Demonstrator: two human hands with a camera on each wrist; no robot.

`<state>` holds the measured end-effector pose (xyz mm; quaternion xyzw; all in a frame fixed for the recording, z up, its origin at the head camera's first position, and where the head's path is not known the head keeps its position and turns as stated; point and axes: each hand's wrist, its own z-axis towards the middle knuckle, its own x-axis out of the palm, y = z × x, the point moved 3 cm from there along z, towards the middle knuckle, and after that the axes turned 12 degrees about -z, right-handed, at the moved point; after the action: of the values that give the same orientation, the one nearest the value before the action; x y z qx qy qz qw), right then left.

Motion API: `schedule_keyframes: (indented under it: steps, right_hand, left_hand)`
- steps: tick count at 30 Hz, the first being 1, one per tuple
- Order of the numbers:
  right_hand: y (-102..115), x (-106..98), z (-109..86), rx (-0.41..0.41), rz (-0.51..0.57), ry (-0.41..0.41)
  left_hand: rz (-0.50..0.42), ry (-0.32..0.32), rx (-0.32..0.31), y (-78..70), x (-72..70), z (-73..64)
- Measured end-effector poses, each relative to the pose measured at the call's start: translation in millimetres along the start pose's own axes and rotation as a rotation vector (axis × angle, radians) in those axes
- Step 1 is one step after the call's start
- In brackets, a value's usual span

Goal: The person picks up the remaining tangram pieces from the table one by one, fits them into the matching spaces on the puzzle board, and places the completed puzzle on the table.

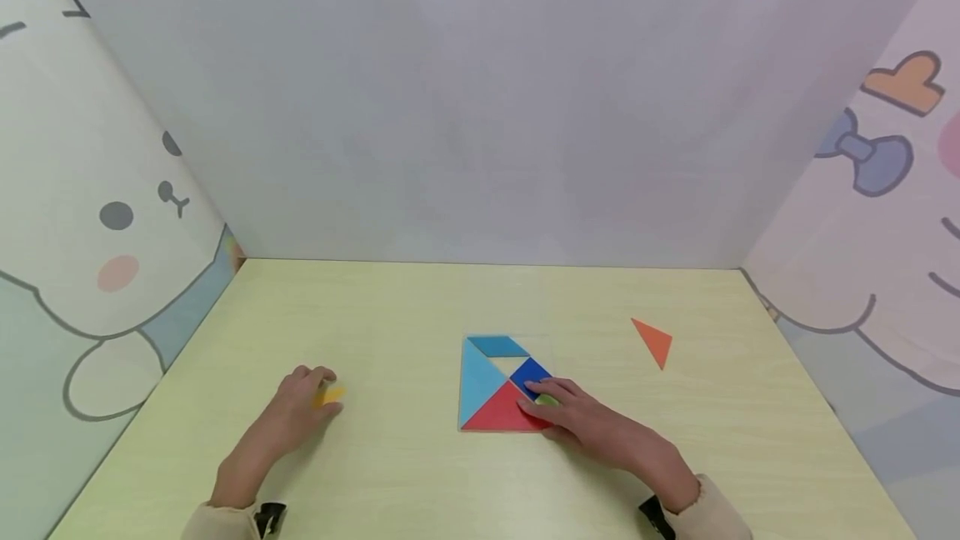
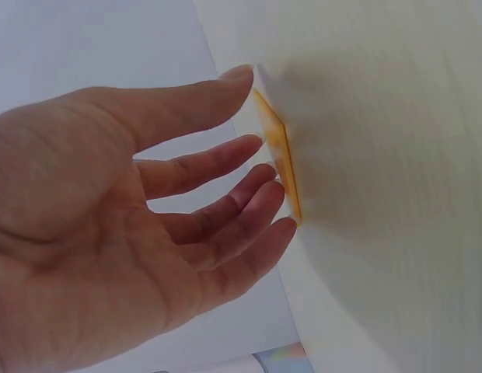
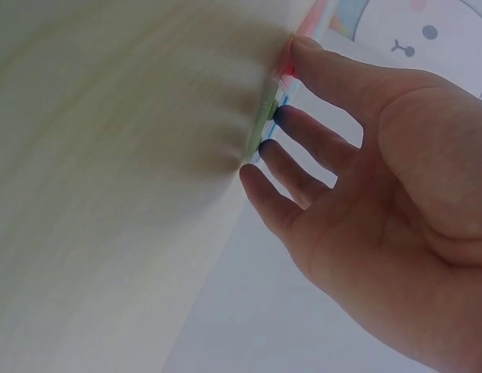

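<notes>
My left hand is low over the table around a small yellow tangram piece, fingertips along it and thumb at one end. Partly covered by that hand, the piece's full outline is hidden. On the right, my right hand rests its fingertips on a tangram square, over a green piece that is mostly hidden. Its thumb lies on the red triangle, and a finger touches the dark blue piece. A light blue triangle and a blue parallelogram fill the square's left and top.
An orange triangle lies apart at the back right of the pale wood table. Within the tangram square, a pale triangular gap shows under the parallelogram. A grey-white wall stands behind, with cartoon-printed panels at both sides.
</notes>
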<state>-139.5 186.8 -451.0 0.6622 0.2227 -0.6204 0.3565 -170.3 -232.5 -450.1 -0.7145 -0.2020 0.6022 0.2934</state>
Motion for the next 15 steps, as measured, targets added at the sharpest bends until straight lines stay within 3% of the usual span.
schedule_keyframes:
  steps: [15]
  right_hand:
    - [-0.1, 0.5, -1.2, -0.014, -0.003, -0.015]
  left_hand:
    - [-0.056, -0.009, 0.034, 4.9, -2.3, -2.2]
